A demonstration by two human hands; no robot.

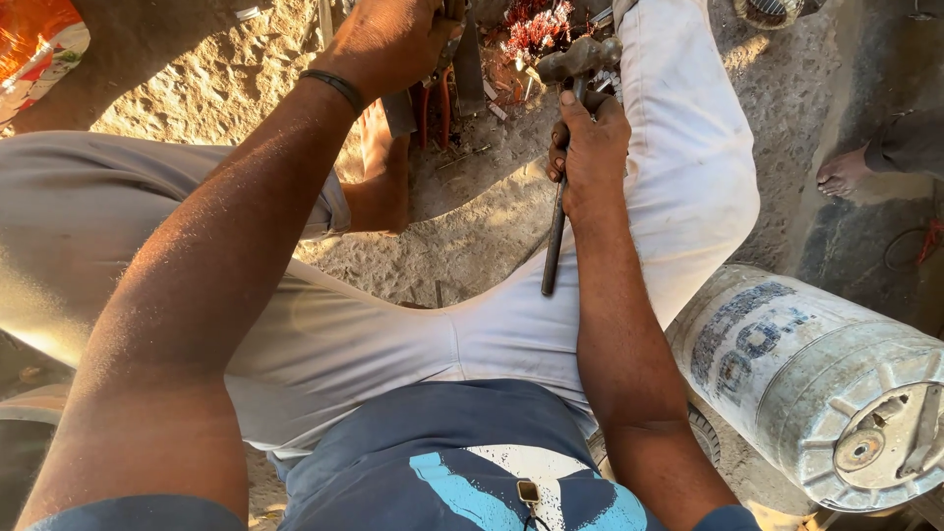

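My right hand (590,147) is closed around the dark metal handle of a hammer (557,231). The hammer's head (580,57) points up and away from me, near a bundle of reddish copper windings (536,28) on the ground. My left hand (388,39) reaches forward at the top of the view and closes on a flat metal tool (467,64), partly hidden by the fingers. A black band (334,87) circles the left wrist. I sit with legs apart in white trousers (678,167).
Sandy ground (472,226) lies between my legs. My bare foot (379,167) rests beside red-handled pliers (438,103). A grey metal motor drum (816,374) lies at my right. Another person's bare foot (844,175) shows at the right edge. An orange bag (34,39) sits top left.
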